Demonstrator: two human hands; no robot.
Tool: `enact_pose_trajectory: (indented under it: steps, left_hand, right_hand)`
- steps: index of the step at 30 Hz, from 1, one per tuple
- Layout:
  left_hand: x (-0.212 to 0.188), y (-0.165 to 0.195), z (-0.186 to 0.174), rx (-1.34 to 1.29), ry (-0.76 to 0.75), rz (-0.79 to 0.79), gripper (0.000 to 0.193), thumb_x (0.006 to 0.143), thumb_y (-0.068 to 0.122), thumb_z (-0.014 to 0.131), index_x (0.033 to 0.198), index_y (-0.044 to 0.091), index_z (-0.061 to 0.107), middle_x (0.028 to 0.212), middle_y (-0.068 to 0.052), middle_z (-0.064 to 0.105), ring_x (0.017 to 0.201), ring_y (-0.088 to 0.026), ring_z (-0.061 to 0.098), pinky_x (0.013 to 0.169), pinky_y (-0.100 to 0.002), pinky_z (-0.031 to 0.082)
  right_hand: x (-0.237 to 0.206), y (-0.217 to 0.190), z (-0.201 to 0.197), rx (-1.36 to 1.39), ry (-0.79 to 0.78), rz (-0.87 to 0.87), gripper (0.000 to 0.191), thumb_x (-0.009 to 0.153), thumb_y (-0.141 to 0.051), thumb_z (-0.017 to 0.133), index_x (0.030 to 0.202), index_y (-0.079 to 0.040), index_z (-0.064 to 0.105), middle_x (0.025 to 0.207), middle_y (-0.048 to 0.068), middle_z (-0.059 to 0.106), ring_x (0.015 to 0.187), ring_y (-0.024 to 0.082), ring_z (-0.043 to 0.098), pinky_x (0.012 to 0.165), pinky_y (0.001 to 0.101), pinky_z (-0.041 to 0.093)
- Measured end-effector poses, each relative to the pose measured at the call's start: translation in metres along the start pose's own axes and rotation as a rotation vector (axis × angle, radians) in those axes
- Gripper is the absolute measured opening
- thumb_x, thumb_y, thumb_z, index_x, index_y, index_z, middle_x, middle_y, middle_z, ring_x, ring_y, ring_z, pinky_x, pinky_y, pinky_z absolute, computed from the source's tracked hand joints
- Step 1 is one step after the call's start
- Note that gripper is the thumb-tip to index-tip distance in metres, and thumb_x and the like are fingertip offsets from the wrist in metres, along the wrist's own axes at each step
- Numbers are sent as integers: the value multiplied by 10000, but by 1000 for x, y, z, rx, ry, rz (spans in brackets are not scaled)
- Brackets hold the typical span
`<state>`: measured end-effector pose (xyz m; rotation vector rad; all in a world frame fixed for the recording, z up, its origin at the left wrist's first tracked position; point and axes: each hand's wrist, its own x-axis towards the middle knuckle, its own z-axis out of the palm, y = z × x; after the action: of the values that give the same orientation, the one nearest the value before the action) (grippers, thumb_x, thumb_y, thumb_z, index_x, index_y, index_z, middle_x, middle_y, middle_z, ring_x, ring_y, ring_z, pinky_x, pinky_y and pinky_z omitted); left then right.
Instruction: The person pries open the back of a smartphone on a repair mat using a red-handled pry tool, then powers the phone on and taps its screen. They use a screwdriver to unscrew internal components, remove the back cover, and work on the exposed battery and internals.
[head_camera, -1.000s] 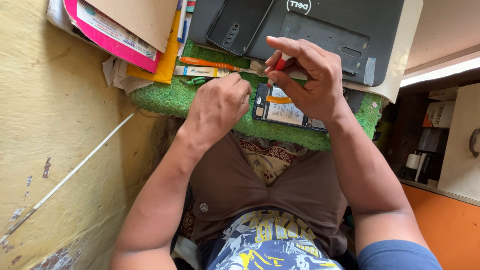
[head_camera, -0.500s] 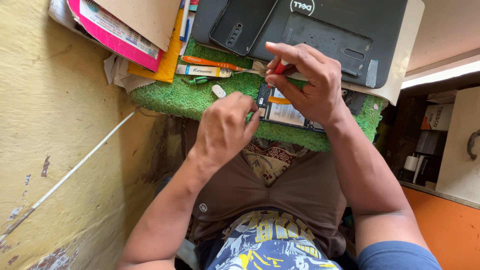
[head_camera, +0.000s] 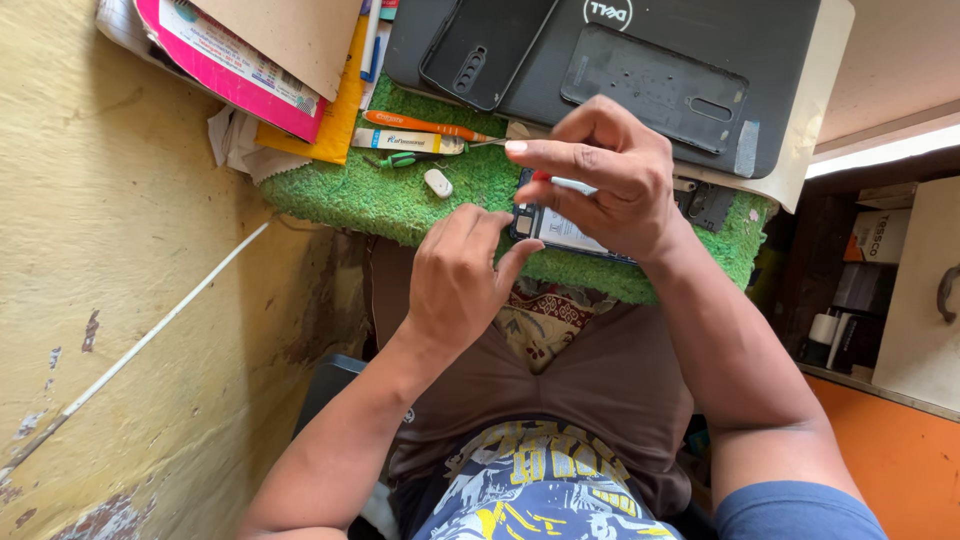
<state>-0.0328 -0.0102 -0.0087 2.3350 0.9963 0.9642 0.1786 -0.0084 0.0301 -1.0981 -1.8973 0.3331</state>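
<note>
An opened phone (head_camera: 565, 232) lies on a green towel mat (head_camera: 400, 205) at the near edge, its inner parts facing up. My right hand (head_camera: 610, 175) hovers over it, fingers pinched on a small red-handled tool (head_camera: 541, 176) pointing down at the phone's upper left corner. My left hand (head_camera: 455, 285) comes up from below, thumb and forefinger on the phone's left edge. Most of the phone is hidden under my right hand.
A black laptop (head_camera: 720, 40) lies behind the mat with a black phone case (head_camera: 480, 50) and a grey back cover (head_camera: 650, 85) on it. An orange screwdriver (head_camera: 425, 125), a glue tube (head_camera: 405, 143), a green screwdriver (head_camera: 400, 159) and a small white piece (head_camera: 437, 182) lie at left. Books (head_camera: 230, 60) are stacked far left.
My left hand left the mat near the small white piece, dropped back toward me, then came to the phone's left edge. My right hand stayed over the phone with the tool.
</note>
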Motion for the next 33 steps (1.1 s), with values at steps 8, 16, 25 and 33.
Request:
enact_pose_trajectory:
  steps: [8, 16, 25, 33]
  left_hand:
    - [1, -3, 2, -3, -6, -12, 362, 911, 323, 802, 1045, 4, 698, 903, -123, 637, 856, -322, 666, 767, -437, 537]
    - [11, -6, -5, -118, -71, -67, 347, 896, 251, 805, 1082, -19, 690, 885, -137, 652, 784, -303, 675, 684, -411, 549]
    - [30, -13, -5, -95, -74, -79, 154, 888, 94, 743, 1021, 44, 684, 903, -135, 679, 781, -324, 688, 669, -433, 547]
    - [39, -17, -2, -100, -122, -119, 110, 884, 130, 733, 962, 66, 688, 888, -109, 696, 737, -314, 692, 649, -447, 543]
  right_hand:
    - [3, -4, -8, 176, -97, -8, 368, 1063, 4, 677, 1421, -49, 610, 1159, 84, 739, 1012, 164, 752, 868, 260, 624]
    - [10, -9, 1, -57, 38, -36, 378, 975, -88, 816, 1325, -81, 672, 1013, 100, 716, 873, 203, 745, 750, 291, 606]
    - [8, -5, 4, -70, 8, -68, 418, 883, -98, 856, 1271, -86, 700, 942, 128, 682, 806, 211, 704, 708, 316, 567]
    - [5, -4, -1, 84, -30, -107, 444, 1020, 44, 643, 1443, -52, 550, 1157, 112, 705, 1027, 205, 738, 886, 299, 624]
